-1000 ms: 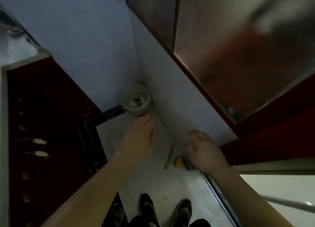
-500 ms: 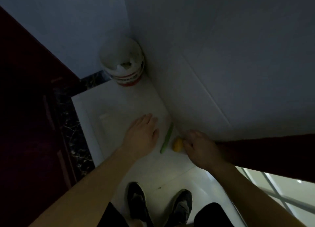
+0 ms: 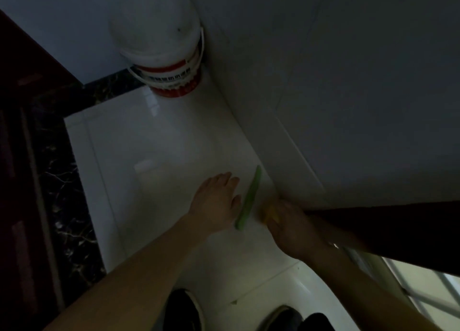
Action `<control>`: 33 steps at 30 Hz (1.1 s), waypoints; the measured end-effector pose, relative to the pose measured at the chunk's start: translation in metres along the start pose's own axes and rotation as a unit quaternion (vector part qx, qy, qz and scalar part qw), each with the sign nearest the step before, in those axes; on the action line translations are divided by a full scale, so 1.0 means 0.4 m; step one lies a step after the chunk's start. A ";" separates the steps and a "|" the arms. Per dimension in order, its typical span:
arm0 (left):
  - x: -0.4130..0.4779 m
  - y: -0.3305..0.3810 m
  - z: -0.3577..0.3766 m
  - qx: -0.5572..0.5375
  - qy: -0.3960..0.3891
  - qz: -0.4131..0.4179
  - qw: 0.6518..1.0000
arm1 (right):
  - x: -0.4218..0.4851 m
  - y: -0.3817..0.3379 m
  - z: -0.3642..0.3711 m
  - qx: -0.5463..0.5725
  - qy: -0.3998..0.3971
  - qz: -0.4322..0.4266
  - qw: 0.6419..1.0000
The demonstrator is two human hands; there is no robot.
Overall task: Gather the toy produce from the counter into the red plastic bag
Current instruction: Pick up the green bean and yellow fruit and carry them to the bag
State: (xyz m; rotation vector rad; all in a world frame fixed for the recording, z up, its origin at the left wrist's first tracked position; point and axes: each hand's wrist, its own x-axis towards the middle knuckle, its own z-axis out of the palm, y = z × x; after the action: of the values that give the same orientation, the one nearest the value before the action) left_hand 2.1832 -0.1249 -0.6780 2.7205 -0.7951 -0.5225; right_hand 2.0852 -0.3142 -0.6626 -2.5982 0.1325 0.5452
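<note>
Barely begun, I judge: my right hand (image 3: 291, 227) curls round the small yellow toy fruit (image 3: 264, 214) by the wall (image 3: 323, 107), my left hand (image 3: 216, 202) is spread open beside the long green toy pod (image 3: 249, 198), no red bag visible.

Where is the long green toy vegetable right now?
Head view, right of centre: the green toy lies on the white floor tile along the wall base, between the left hand and the right hand, which touches a yellow toy.
</note>
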 end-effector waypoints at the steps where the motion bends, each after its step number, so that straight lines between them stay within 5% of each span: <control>1: 0.012 -0.009 0.037 -0.005 0.002 -0.001 1.000 | 0.012 0.020 0.026 0.000 -0.003 0.004 1.000; 11: 0.072 -0.034 0.301 -0.021 -0.001 -0.003 1.000 | 0.069 0.127 0.172 0.021 0.009 0.015 1.000; 18: 0.109 -0.020 0.381 -0.025 -0.067 -0.039 0.997 | 0.106 0.161 0.245 0.023 0.010 0.055 0.998; 33: 0.141 -0.025 0.465 -0.140 -0.023 -0.090 0.986 | 0.139 0.180 0.296 0.014 0.052 0.067 0.996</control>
State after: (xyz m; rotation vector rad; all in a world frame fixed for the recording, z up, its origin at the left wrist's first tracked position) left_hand 2.1563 -0.1751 -0.8640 2.5372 -0.4471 -0.6808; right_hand 2.0807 -0.3212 -0.8117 -2.6039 0.3472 0.4501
